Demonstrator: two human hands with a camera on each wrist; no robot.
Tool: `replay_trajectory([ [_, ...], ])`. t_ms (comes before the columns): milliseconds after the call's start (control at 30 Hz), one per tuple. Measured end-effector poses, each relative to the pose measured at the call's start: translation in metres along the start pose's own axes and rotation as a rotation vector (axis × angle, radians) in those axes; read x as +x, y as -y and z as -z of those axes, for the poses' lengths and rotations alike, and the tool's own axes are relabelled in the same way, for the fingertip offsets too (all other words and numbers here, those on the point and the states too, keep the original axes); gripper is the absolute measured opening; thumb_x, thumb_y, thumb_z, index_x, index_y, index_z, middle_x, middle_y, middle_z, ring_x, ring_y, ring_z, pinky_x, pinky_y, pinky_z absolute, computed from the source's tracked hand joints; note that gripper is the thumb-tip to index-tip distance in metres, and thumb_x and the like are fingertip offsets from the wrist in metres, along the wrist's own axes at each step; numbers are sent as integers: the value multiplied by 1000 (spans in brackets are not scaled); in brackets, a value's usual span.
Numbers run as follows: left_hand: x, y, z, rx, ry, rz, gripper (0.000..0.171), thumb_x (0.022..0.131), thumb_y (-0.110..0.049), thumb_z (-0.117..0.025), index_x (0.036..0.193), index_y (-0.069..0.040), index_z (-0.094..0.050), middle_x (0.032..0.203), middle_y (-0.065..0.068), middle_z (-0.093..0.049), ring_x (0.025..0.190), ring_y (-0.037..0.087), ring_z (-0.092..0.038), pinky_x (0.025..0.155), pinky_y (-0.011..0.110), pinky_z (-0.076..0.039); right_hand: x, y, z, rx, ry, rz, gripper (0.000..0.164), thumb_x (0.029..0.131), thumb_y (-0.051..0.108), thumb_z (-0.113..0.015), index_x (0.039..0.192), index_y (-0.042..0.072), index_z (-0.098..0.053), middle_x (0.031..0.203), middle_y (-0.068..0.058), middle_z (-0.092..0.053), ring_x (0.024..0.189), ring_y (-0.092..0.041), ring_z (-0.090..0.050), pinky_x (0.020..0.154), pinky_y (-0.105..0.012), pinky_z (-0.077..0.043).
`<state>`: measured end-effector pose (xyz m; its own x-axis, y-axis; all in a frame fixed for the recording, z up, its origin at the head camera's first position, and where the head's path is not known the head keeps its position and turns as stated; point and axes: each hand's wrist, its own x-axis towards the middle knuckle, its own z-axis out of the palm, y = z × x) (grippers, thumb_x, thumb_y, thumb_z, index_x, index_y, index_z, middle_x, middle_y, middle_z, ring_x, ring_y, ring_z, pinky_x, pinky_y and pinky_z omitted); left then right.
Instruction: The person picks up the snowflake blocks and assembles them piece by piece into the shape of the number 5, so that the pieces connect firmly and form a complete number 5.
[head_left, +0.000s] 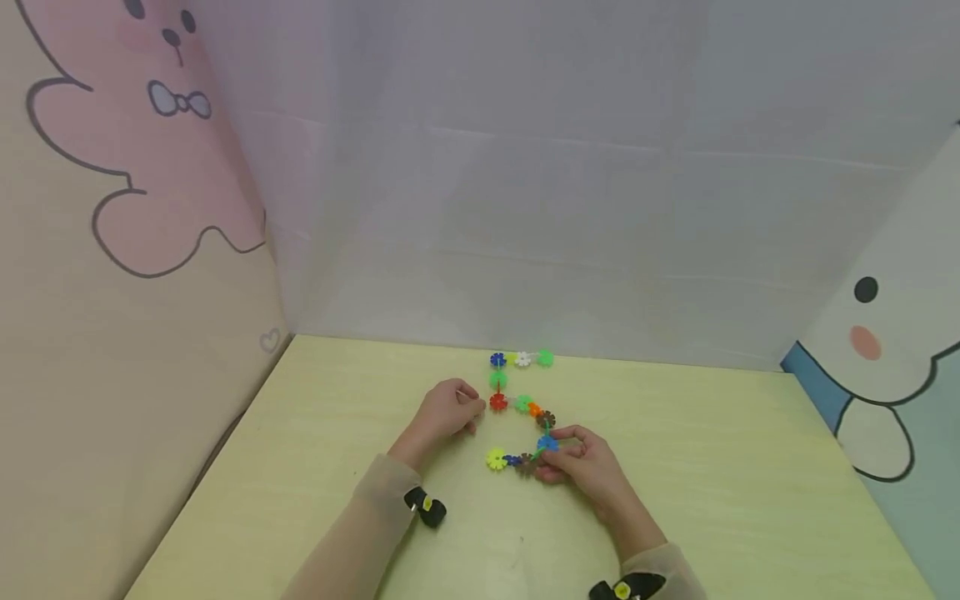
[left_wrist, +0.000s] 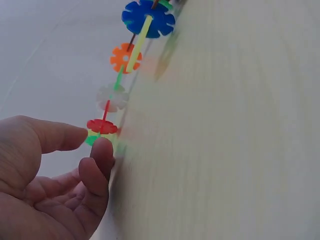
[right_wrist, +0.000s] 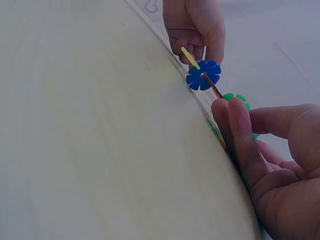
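Observation:
A chain of plastic snowflake discs (head_left: 498, 402), slotted together in several colours, lies on the table in a shape like a 5. My right hand (head_left: 588, 471) pinches the chain at its lower right bend, by the blue disc (head_left: 547, 444). In the right wrist view, a green disc (right_wrist: 241, 98) shows at the right fingertips, with a dark blue disc (right_wrist: 203, 75) beyond it. My left hand (head_left: 447, 410) is beside the red disc, its fingers loosely bent and holding nothing. Seen from the left wrist, a red disc (left_wrist: 102, 126) appears just past the fingertips.
The pale wooden tabletop (head_left: 712, 467) spreads to both sides of the chain. A light curtain (head_left: 480, 208) hangs along its back edge. Printed cartoon panels stand at the left (head_left: 135, 333) and right (head_left: 900, 400).

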<state>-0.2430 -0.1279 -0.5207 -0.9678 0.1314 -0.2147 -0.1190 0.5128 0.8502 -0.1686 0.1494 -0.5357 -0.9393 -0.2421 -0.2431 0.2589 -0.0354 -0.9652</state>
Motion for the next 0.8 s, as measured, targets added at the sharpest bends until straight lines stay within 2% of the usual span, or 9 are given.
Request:
replay_trajectory([
  [167, 28, -7, 3, 53, -32, -50, 44, 104, -32, -74, 135, -2, -64, 91, 2, -77, 68, 18, -71, 72, 35, -59, -1, 4, -1, -61, 2, -12, 43, 105, 0, -70, 141, -13, -49, 101, -23, -80, 78, -23, -81, 75, -33, -66],
  [400, 53, -16, -1, 143, 3, -114, 67, 103, -35, -76, 156, -3, -53, 98, 4, -76, 72, 16, -70, 75, 34, -59, -5, 13, -7, -186, 36, 2, 42, 104, 2, -73, 138, -13, -52, 90, -17, -78, 77, -24, -81, 79, -35, -66],
  [600, 56, -18, -3, 195, 42, -128, 66, 102, -35, -78, 156, -2, -56, 107, 6, -76, 84, 16, -69, 76, 33, -59, -9, 19, -10, -238, 55, -3, 43, 103, 1, -73, 138, -13, -52, 90, -16, -78, 76, -27, -80, 78, -38, -66],
  [800, 53, -12, -1, 167, 65, -116, 69, 102, -37, -79, 156, 0, -56, 102, 3, -76, 82, 15, -69, 75, 32, -57, -12, 21, -9, -289, 60, -15, 43, 102, 2, -75, 136, -13, -54, 90, -15, -79, 76, -27, -80, 78, -38, -66],
])
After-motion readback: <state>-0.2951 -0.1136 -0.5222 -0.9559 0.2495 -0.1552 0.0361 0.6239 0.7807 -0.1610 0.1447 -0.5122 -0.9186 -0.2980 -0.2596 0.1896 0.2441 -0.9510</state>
